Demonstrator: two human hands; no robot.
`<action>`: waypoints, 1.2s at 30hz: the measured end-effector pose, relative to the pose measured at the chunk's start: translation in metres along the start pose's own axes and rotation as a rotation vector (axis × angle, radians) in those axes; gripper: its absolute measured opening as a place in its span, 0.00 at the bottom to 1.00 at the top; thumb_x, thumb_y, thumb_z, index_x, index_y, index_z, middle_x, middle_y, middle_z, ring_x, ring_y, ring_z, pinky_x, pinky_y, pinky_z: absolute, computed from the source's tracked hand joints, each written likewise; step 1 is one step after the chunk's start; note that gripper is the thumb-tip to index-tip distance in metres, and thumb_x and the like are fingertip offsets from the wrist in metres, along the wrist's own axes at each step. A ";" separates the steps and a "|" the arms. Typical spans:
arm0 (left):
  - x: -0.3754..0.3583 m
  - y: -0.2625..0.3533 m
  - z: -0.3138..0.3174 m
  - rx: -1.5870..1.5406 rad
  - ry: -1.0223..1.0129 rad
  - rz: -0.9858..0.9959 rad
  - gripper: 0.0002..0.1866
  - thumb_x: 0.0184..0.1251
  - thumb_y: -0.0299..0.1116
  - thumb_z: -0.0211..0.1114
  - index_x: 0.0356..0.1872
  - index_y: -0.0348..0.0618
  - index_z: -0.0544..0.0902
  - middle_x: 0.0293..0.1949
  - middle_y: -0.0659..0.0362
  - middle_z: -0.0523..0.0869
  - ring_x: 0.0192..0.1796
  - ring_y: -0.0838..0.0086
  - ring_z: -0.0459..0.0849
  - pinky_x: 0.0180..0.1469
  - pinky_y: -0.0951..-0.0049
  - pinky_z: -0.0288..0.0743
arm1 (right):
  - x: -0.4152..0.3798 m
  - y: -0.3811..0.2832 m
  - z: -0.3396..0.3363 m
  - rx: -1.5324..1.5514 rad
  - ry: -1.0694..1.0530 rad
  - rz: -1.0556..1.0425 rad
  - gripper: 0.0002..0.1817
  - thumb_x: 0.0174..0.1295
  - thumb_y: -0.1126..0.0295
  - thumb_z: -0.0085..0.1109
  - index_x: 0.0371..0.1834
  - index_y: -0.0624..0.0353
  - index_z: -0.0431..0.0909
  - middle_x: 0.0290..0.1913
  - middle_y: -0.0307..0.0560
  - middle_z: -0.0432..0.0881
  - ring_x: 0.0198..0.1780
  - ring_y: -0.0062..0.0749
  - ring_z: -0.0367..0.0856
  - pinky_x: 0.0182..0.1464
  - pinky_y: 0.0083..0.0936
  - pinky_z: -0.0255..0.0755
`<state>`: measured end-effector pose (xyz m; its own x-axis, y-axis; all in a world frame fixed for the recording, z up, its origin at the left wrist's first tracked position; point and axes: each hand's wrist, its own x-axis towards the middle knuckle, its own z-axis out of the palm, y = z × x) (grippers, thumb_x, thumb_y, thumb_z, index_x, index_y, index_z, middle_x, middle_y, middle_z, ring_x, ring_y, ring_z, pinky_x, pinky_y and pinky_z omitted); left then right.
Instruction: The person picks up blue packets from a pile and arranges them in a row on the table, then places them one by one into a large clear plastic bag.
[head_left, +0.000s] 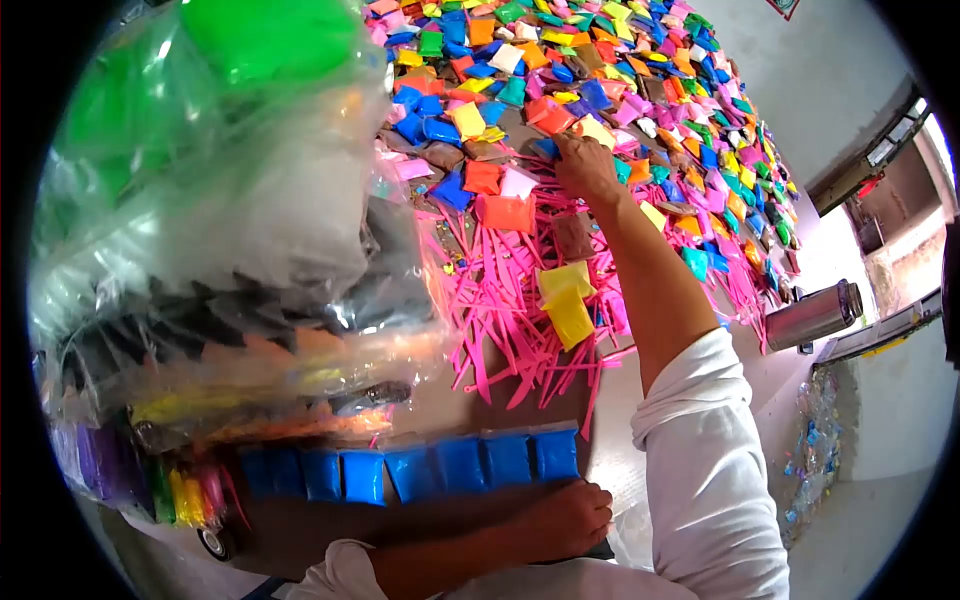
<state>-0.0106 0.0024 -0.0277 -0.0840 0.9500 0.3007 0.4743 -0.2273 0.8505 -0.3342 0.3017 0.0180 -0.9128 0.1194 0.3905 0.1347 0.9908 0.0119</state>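
Note:
My right hand [585, 165] reaches forward into a large heap of small coloured packets [600, 70], its fingers bent around the edge of a blue packet [545, 148]. Yellow, red and brown packets lie close about it. Near my body, my left hand [568, 518] is closed with its fingers curled; whatever it may hold is hidden. Just beyond that hand, a row of several flat blue packets [410, 473] lies side by side along the table's near part.
Many thin pink plastic sticks [500, 300] lie under and before the heap, with a yellow packet [568, 305] on top. Big clear bags [230, 200] of coloured packets rise at left. A metal cylinder [815, 315] stands at right, near a doorway.

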 end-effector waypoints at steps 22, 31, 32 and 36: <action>0.005 0.023 -0.036 -0.270 0.060 -0.265 0.15 0.78 0.40 0.55 0.42 0.37 0.81 0.39 0.49 0.82 0.44 0.56 0.83 0.49 0.62 0.76 | -0.350 -0.050 -0.187 1.699 -0.382 0.768 0.09 0.71 0.61 0.60 0.41 0.54 0.82 0.30 0.32 0.80 0.29 0.16 0.76 0.31 0.17 0.70; 0.008 0.026 -0.032 -0.252 0.041 -0.255 0.16 0.76 0.40 0.59 0.46 0.36 0.84 0.40 0.50 0.84 0.42 0.59 0.84 0.45 0.63 0.77 | -0.421 -0.079 -0.204 1.709 -0.347 0.781 0.13 0.70 0.68 0.62 0.51 0.65 0.82 0.37 0.37 0.83 0.38 0.18 0.78 0.42 0.16 0.73; 0.008 0.025 -0.029 -0.216 0.047 -0.242 0.16 0.76 0.41 0.60 0.46 0.35 0.83 0.42 0.49 0.85 0.44 0.58 0.84 0.48 0.62 0.77 | -0.419 -0.084 -0.205 1.691 -0.311 0.775 0.13 0.69 0.69 0.64 0.50 0.65 0.82 0.37 0.37 0.83 0.39 0.18 0.79 0.43 0.17 0.74; 0.006 0.022 -0.025 -0.177 0.058 -0.198 0.15 0.74 0.39 0.62 0.46 0.34 0.84 0.44 0.48 0.85 0.47 0.56 0.84 0.51 0.60 0.78 | -0.418 -0.087 -0.199 1.634 -0.307 0.748 0.12 0.65 0.71 0.70 0.48 0.66 0.83 0.39 0.38 0.84 0.43 0.18 0.80 0.46 0.19 0.75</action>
<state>-0.0225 -0.0021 0.0039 -0.2124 0.9670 0.1405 0.2830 -0.0768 0.9560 0.1126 0.1530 0.0372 -0.9003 0.3363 -0.2765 0.2050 -0.2327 -0.9507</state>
